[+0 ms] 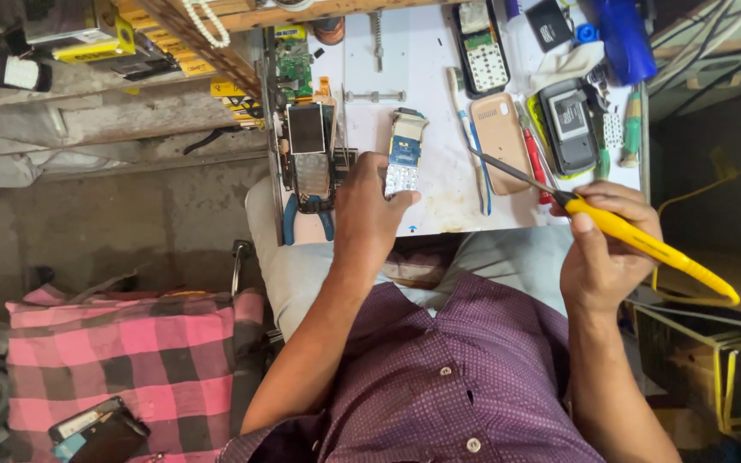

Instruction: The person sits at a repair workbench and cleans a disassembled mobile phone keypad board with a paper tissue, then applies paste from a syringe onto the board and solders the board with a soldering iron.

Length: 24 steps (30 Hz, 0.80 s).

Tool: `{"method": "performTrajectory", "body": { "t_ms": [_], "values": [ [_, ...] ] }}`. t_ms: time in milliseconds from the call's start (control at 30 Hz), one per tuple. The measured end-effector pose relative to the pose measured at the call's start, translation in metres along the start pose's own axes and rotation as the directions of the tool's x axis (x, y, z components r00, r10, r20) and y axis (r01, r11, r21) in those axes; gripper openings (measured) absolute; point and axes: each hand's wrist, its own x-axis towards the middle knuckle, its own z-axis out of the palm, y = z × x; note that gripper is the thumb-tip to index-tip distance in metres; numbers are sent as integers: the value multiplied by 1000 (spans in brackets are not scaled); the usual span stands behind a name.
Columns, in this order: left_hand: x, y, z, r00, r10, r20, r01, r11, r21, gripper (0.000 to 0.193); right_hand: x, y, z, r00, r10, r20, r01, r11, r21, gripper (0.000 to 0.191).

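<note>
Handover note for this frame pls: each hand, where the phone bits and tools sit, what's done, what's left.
Left hand: fingers pinch the lower end of an opened phone, circuit board showing, on the white worktop.
Right hand: gripping a yellow soldering iron, tip in the air over the worktop, apart from the phone.
Nearby: a second stripped phone to the left, a beige back cover, toothbrush, red screwdriver, a grey phone to the right.
Done: phone is opened.
Left: iron has not touched the board; phone not reassembled.

Opened phone (404, 154) flat on bench, yellow-handled iron (636, 240) (probably soldering) tilted
</note>
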Motion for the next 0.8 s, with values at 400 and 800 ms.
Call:
{"method": "performTrajectory", "body": {
  "t_ms": [400,800],
  "values": [
    [-4,-25,4,977,-121,177,191,867,-461,33,-1,9,7,1000,27,11,-27,999,-25,26],
    [1,-18,24,996,-88,-29,58,830,-555,30,4,32,37,946,-274,174,322,866,-383,18]
  ]
}}
